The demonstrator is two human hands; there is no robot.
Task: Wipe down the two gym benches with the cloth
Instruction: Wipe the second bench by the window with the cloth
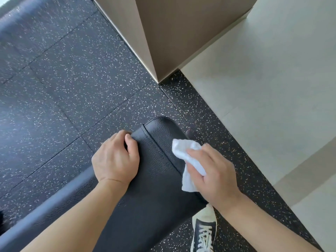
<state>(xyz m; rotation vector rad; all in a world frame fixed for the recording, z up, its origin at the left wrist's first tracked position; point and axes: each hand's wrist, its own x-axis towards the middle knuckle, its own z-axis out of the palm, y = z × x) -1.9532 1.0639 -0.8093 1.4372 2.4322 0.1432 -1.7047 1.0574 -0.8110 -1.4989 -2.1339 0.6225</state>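
A black padded gym bench [156, 179] runs from the lower left up to its rounded end at the middle of the view. My left hand [116, 159] grips the bench's left edge near that end, fingers curled over the pad. My right hand [212, 171] presses a crumpled white cloth [189, 160] onto the bench's right side, close to the rounded end. A second dark bench [11, 22] shows, blurred, at the top left corner.
The floor is dark speckled rubber tile [72, 79]. A beige pillar corner [163, 42] stands just beyond the bench end. Pale floor tiles [263, 88] lie to the right. My black-and-white sneaker [204, 231] stands beside the bench at the bottom.
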